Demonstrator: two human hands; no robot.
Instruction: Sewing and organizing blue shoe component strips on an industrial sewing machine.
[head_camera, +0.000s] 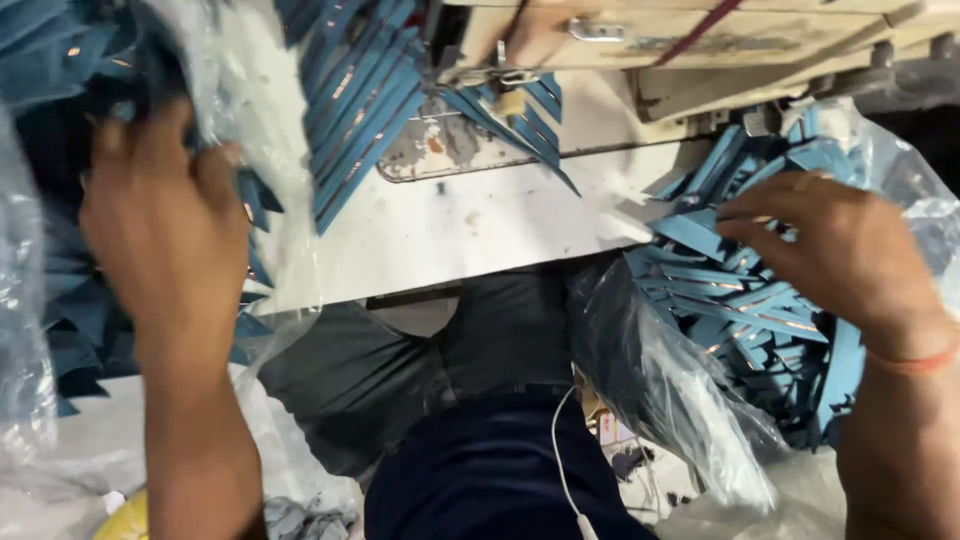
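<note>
**Both hands in bags of blue fabric strips at the sewing worktop**

While I look down over my lap, my left hand (165, 215) is raised at the left edge of the white worktop (440, 235), fingers curled and closed on the gathered mouth of a clear plastic bag (215, 70). That bag holds dark blue fabric pieces (60, 300), which hang beside and below my wrist. My right hand (835, 250) lies on top of a heap of light blue fabric strips (735, 300) inside a second clear plastic bag (660, 380) at the right. Its fingers are spread and bent down onto the strips, touching them; I cannot tell whether any strip is actually pinched. An orange thread band (915, 360) circles that wrist.

Between the hands, a fan of blue strips (355, 110) lies across the far part of the worktop, its points reaching a worn metal plate (440, 150). A wooden frame (700, 45) runs along the top right. Below the worktop edge sit my dark trousers (400, 370) and dark shirt (480, 480), with a white cable (560, 450) hanging down the front.
</note>
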